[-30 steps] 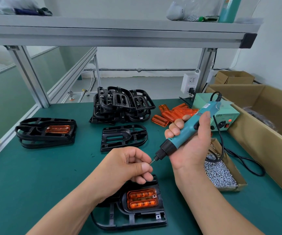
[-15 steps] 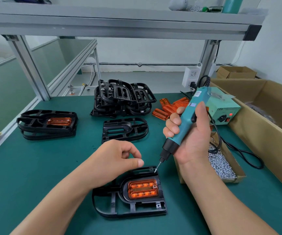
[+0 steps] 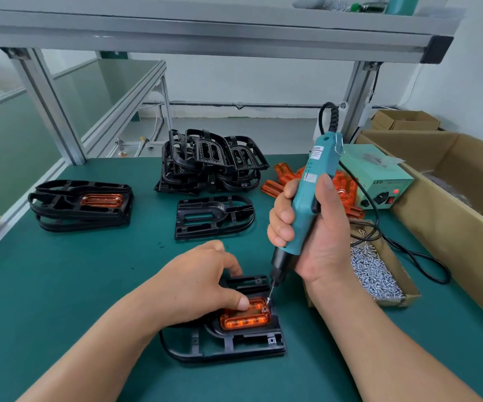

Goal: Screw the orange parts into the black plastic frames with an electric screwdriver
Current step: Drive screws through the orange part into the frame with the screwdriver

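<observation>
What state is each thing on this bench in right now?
Left hand, thumb presses the orange part.
Right hand, grips the screwdriver.
Screwdriver, near upright, bit at the orange part's corner.
Orange part, seated in the near frame.
Near frame, flat on the bench.
Spare frame, flat, empty.
Stack, top frame fitted with orange.
Power box, red light on.
Screws, loose in their tray.

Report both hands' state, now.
Left hand: open, thumb pressing down on the orange part.
Right hand: closed around the electric screwdriver.
</observation>
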Available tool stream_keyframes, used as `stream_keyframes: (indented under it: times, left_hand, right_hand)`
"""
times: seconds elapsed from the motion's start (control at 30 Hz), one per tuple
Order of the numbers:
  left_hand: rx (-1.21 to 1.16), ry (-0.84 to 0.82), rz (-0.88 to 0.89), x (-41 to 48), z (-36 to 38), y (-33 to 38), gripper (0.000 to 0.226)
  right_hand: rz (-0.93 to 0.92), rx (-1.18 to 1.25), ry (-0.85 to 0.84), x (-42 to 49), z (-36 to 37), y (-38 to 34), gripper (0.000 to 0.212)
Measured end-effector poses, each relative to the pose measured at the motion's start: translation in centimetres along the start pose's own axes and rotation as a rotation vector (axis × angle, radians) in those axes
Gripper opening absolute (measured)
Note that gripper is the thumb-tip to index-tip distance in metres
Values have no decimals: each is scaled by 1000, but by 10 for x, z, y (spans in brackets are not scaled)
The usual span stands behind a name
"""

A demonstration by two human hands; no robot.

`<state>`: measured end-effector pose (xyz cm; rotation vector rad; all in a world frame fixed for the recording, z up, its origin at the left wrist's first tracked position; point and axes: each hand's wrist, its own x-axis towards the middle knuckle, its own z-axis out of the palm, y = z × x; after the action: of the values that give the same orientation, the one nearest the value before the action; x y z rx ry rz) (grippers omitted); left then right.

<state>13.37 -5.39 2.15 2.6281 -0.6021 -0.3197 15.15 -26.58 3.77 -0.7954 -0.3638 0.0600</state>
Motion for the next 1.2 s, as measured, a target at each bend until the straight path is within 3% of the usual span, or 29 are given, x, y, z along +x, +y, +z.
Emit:
stream_keyframes:
  times: [0.4, 0.77, 1.2]
  left_hand:
    - [-23, 6, -17, 1, 0, 0, 51]
    - [-46, -2, -38, 0, -1, 4, 44]
    - [-57, -20, -49, 0, -1, 5, 42]
  right_hand:
    - [6, -86, -48, -5, 7, 4, 56]
    - [-2, -194, -238, -14, 24, 7, 59]
    - [19, -226, -258, -13, 23, 14, 59]
